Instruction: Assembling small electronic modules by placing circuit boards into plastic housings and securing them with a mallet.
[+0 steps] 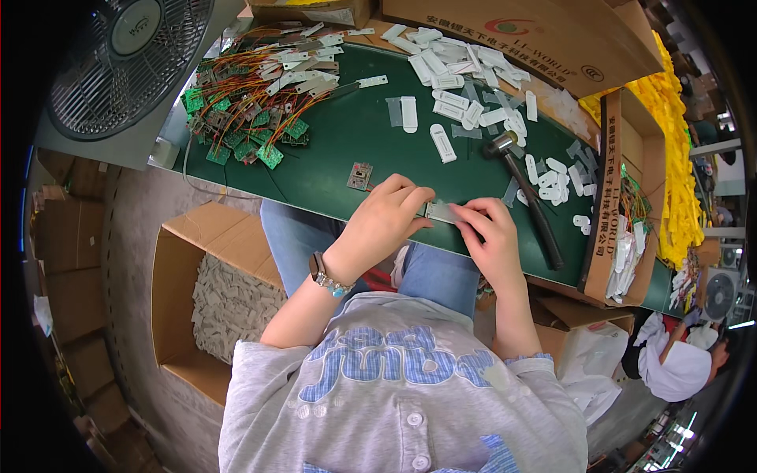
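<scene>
Between my two hands, over the table's near edge, is a small flat grey-white strip [441, 213]. My left hand [385, 211] has its fingers closed on the strip's left end, and my right hand [490, 238] pinches its right end. Just beyond the left hand lies a small circuit board [360, 175]; a short bit of reddish wire shows between it and my fingers. My fingertips hide part of the strip. To the right of my hands rests a hammer [530, 193] with a black handle.
A heap of wired circuit boards [260, 118] fills the table's far left. White plastic covers [443, 143] and clear film lie scattered to the right. Cardboard boxes [520, 39] stand behind and at right. A large fan [130, 63] is at left; a carton of grey pieces [233, 307] sits below.
</scene>
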A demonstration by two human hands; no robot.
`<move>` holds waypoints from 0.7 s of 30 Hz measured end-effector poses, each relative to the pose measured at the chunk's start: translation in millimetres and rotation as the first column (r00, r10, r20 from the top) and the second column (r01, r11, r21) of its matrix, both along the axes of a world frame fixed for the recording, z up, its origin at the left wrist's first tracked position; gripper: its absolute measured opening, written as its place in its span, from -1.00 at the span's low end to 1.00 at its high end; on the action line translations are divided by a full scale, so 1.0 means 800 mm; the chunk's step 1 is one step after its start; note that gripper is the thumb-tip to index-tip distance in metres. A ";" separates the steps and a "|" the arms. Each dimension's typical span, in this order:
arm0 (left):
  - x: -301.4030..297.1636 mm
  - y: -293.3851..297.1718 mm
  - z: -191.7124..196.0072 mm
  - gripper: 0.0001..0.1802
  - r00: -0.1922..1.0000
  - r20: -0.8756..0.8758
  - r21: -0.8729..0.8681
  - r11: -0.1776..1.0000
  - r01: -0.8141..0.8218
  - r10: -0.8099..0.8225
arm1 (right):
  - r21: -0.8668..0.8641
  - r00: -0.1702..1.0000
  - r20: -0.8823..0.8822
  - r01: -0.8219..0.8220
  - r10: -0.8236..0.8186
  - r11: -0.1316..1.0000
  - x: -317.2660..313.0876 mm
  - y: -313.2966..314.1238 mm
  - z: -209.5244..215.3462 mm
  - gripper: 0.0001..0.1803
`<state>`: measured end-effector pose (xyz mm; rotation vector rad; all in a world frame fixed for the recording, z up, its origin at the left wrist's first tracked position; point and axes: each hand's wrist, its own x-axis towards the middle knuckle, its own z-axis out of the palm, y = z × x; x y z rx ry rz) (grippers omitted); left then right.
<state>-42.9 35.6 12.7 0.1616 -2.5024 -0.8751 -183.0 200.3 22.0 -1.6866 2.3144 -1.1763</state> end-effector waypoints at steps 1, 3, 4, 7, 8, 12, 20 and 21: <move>-0.001 0.000 -0.001 -0.56 1.000 0.001 0.002 1.000 0.004 -0.004 | -0.008 1.000 -0.013 0.006 -0.006 1.000 0.001 -0.001 -0.006 -0.68; -0.001 0.000 -0.001 -0.56 1.000 0.004 0.009 1.000 0.004 -0.004 | -0.012 1.000 -0.031 0.004 -0.004 1.000 0.001 -0.004 -0.009 -0.68; 0.000 0.000 0.000 -0.56 1.000 0.006 0.009 1.000 0.003 -0.003 | -0.017 0.999 -0.051 0.005 -0.006 1.000 0.002 -0.005 -0.009 -0.69; 0.001 0.000 0.001 -0.55 1.000 0.005 0.013 1.000 0.005 -0.005 | -0.012 0.999 -0.051 0.005 -0.005 1.000 0.002 -0.005 -0.010 -0.69; 0.001 0.000 0.002 -0.54 1.000 0.008 0.006 1.000 0.009 -0.009 | -0.010 0.999 -0.050 0.007 -0.007 1.000 0.002 -0.004 -0.010 -0.69; 0.002 -0.002 0.004 -0.53 1.000 0.021 0.001 1.000 0.023 -0.023 | -0.001 0.998 -0.055 0.009 -0.009 1.000 0.003 -0.005 -0.010 -0.69; 0.002 -0.002 0.004 -0.52 0.999 0.019 0.006 1.000 0.028 -0.028 | -0.017 0.997 -0.072 -0.032 0.031 0.999 0.002 -0.002 -0.012 -0.61; 0.002 -0.002 0.004 -0.52 0.999 0.023 0.006 1.000 0.027 -0.027 | -0.012 0.996 -0.083 -0.035 0.034 0.999 0.002 -0.003 -0.010 -0.60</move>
